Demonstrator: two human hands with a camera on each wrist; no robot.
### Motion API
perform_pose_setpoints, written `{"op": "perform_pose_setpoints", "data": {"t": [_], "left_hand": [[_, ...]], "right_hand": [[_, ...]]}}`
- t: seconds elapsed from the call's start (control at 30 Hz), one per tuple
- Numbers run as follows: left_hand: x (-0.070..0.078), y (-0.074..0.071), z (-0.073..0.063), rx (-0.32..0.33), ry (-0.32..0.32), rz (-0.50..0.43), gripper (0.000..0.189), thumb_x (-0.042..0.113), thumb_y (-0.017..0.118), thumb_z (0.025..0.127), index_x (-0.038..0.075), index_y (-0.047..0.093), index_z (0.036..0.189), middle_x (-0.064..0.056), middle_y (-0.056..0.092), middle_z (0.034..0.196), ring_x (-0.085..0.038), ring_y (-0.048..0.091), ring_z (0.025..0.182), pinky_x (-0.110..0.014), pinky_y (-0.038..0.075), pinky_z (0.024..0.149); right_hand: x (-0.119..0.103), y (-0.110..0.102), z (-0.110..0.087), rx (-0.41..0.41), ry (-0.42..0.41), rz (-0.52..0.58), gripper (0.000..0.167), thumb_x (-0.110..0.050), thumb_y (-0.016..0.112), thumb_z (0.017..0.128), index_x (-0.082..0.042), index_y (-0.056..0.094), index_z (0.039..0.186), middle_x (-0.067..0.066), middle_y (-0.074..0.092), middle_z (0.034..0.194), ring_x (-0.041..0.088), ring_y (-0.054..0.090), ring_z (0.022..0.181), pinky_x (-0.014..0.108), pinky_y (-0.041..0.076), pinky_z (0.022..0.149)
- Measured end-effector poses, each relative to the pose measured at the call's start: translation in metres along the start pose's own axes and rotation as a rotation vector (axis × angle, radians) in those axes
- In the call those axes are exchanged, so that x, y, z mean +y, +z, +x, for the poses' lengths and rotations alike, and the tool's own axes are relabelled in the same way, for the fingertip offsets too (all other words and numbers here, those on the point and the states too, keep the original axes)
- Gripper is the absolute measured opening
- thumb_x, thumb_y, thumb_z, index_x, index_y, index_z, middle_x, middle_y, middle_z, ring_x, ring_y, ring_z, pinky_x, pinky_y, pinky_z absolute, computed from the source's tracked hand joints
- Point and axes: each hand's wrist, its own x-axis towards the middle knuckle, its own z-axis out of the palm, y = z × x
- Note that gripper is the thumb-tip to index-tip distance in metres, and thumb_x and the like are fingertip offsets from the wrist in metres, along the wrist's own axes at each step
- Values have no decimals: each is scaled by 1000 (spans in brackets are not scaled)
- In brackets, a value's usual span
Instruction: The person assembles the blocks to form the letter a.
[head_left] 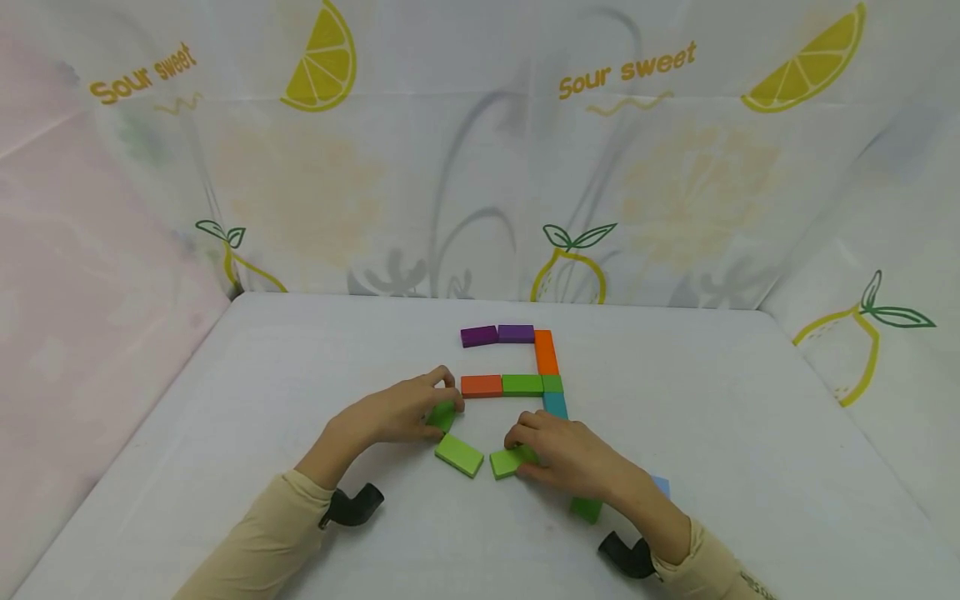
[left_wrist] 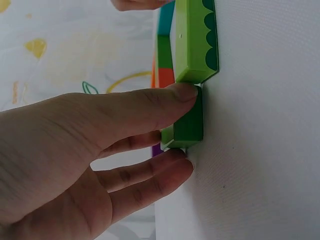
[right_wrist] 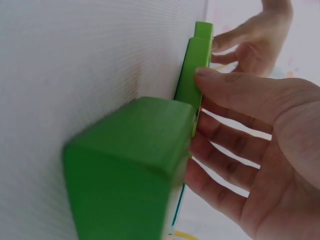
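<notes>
My left hand (head_left: pixel 408 410) pinches a green block (head_left: pixel 442 416) between thumb and fingers; in the left wrist view the thumb lies over the dark green side of this block (left_wrist: pixel 189 122). A light green block (head_left: pixel 459 455) with a scalloped dark green edge lies at an angle, its corner close to the held one. Across a small gap, my right hand (head_left: pixel 570 454) grips another light green block (head_left: pixel 507 462), thumb on the near side and fingers on the far side. Its right end is hidden under the fingers.
Beyond the hands lie a purple block (head_left: pixel 479 337), a violet block (head_left: pixel 516 334), an orange block (head_left: pixel 546 352), a red-orange block (head_left: pixel 481 386), green blocks (head_left: pixel 522 385) and a teal block (head_left: pixel 555 405). Near the right forearm are a green block (head_left: pixel 586 509) and a light blue piece (head_left: pixel 661 485).
</notes>
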Motion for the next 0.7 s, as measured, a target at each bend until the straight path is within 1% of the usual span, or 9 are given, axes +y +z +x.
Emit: {"op": "perform_pose_setpoints", "data": {"t": [0.27, 0.4, 0.53, 0.6, 0.7], "left_hand": [[2, 4, 3, 27, 1, 32, 35, 18, 76, 79, 18, 63, 112, -6, 50, 121, -17, 58, 93, -34, 52, 87], [3, 1, 1, 6, -16, 44, 36, 20, 76, 80, 20, 63, 114, -5, 49, 124, -14, 58, 88, -33, 53, 82], [5, -4, -3, -5, -29, 62, 37, 24, 75, 81, 23, 62, 116, 0, 46, 127, -11, 57, 81, -30, 52, 76], [8, -8, -5, -9, -10, 49, 36, 25, 74, 81, 24, 62, 115, 4, 49, 124, -10, 56, 78, -27, 50, 73], [15, -10, -5, -33, 75, 8, 36, 27, 75, 81, 22, 63, 115, 6, 55, 115, -9, 54, 77, -23, 46, 71]], "right_hand": [[0, 1, 0, -9, 10, -1, 23, -24, 71, 84, -17, 64, 105, -7, 58, 97, 6, 51, 88, 21, 50, 71], [1, 1, -1, -23, 20, -1, 23, -25, 70, 85, -18, 64, 105, -8, 57, 97, 6, 51, 89, 21, 50, 72], [1, 0, -1, -21, 6, -3, 23, -24, 71, 84, -18, 64, 104, -7, 57, 97, 6, 51, 88, 21, 50, 71], [2, -1, -1, -17, -3, -3, 23, -23, 72, 83, -17, 64, 104, -7, 57, 97, 7, 52, 88, 21, 51, 71], [3, -1, -1, -16, -11, -3, 23, -23, 71, 84, -18, 63, 105, -7, 57, 97, 7, 52, 89, 21, 51, 72]]}}
